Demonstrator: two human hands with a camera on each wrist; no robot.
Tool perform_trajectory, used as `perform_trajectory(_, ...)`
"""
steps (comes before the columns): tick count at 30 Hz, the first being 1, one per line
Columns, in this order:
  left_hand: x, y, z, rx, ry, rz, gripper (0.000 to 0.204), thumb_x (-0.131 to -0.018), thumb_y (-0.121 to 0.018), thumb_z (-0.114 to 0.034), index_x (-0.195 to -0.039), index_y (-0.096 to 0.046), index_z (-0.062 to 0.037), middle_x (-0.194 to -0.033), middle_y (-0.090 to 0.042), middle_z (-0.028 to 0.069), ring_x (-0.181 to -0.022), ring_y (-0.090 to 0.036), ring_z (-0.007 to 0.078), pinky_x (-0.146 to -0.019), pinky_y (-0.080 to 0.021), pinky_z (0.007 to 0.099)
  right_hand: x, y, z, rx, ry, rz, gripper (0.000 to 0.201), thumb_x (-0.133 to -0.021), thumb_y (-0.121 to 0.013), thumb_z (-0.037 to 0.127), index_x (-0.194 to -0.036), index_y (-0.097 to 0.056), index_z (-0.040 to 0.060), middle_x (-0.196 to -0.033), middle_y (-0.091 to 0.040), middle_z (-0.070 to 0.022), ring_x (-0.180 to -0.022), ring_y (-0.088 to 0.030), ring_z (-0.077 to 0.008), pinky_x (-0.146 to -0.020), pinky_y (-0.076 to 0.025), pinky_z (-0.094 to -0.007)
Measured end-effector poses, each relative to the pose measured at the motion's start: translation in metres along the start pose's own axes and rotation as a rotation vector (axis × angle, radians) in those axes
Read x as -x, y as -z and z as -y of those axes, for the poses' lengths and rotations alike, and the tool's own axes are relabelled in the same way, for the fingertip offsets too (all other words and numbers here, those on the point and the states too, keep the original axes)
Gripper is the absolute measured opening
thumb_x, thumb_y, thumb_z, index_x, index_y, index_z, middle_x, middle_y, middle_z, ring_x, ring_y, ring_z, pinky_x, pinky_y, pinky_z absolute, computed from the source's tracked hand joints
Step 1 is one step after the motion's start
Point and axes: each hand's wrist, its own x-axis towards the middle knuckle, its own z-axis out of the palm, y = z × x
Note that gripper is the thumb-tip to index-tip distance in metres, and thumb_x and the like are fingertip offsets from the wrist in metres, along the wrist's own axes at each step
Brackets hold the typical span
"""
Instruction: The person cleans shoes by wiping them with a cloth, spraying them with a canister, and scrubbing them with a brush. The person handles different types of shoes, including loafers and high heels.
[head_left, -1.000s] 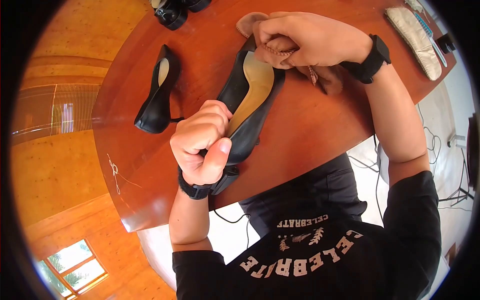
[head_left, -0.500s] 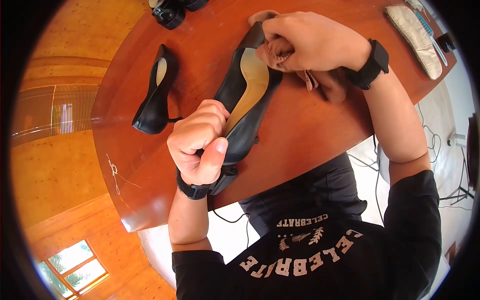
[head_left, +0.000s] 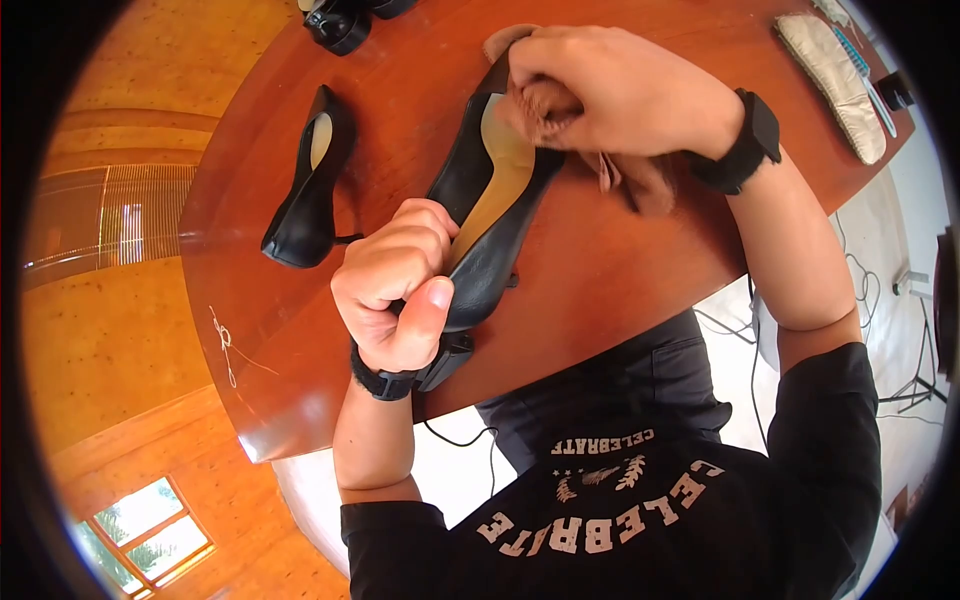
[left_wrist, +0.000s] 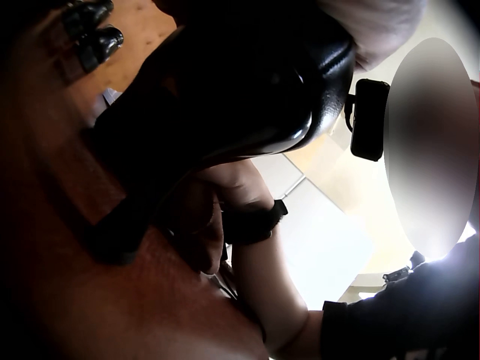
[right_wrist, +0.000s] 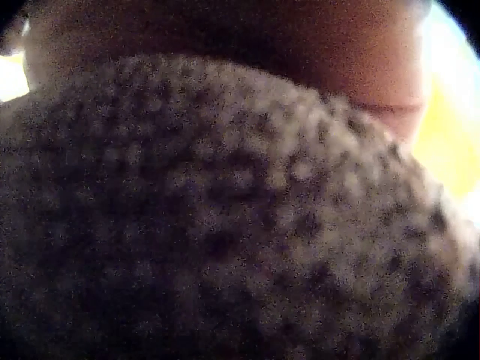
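In the head view my left hand (head_left: 395, 285) grips the near end of a black pump (head_left: 490, 250), its fingers over the side into the opening and its thumb along the outside. The tan insole (head_left: 490, 205) faces up. My right hand (head_left: 630, 95) holds a bunched brown cloth (head_left: 650, 185) against the far end of that shoe, partly hiding it. Glossy black leather of the pump (left_wrist: 292, 120) looms large and dark in the left wrist view. Nubbly cloth (right_wrist: 225, 195) fills most of the right wrist view, blurred.
A second black pump (head_left: 310, 190) lies on the reddish wooden table (head_left: 600, 270) to the left. More black shoes (head_left: 338, 25) stand at the far edge. At the right are a beige padded item (head_left: 830, 90), a blue-bristled brush (head_left: 855, 52) and a small black item (head_left: 893, 90). White string (head_left: 225, 345) lies left.
My right hand with the cloth has shifted right and back left at the shoe's far end, the cloth's loose part swinging. My left hand and the pump have moved slightly left.
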Motion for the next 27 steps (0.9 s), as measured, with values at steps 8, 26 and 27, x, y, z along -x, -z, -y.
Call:
perform_trajectory(8,0.001,0.001,0.001,0.008,-0.003,0.001,0.037,-0.078,-0.063,-0.006,-0.059,-0.032,-0.0052,-0.055,-0.034,0.0042,-0.053,-0.033,0.0206,-0.062,-0.040,0.0396,0.000,0.004,-0.008,-0.018,0.020,-0.004,0.018,-0.079,-0.068,0.012,-0.089,-0.062,-0.0008,-0.096,-0.066,-0.0184,-0.092,-0.066,-0.0396,-0.079,-0.052,-0.0463)
perform_trajectory(26,0.002,0.003,0.001,0.002,-0.008,-0.002,0.035,-0.077,-0.063,-0.002,-0.057,-0.034,-0.0051,-0.054,-0.034,0.0042,-0.052,-0.034,0.0212,-0.063,-0.040,0.0390,-0.011,-0.006,-0.009,-0.005,0.235,-0.255,0.022,-0.085,-0.067,0.007,-0.106,-0.072,0.0071,-0.107,-0.066,-0.0121,-0.102,-0.062,-0.0322,-0.091,-0.051,-0.0396)
perform_trajectory(27,0.002,0.002,0.001,0.005,-0.011,-0.003,0.035,-0.077,-0.063,-0.002,-0.057,-0.035,-0.0051,-0.054,-0.035,0.0043,-0.052,-0.035,0.0213,-0.063,-0.041,0.0389,-0.012,-0.008,-0.012,-0.023,0.277,-0.219,0.021,-0.086,-0.065,0.006,-0.106,-0.072,0.0085,-0.107,-0.066,-0.0106,-0.100,-0.063,-0.0316,-0.089,-0.052,-0.0394)
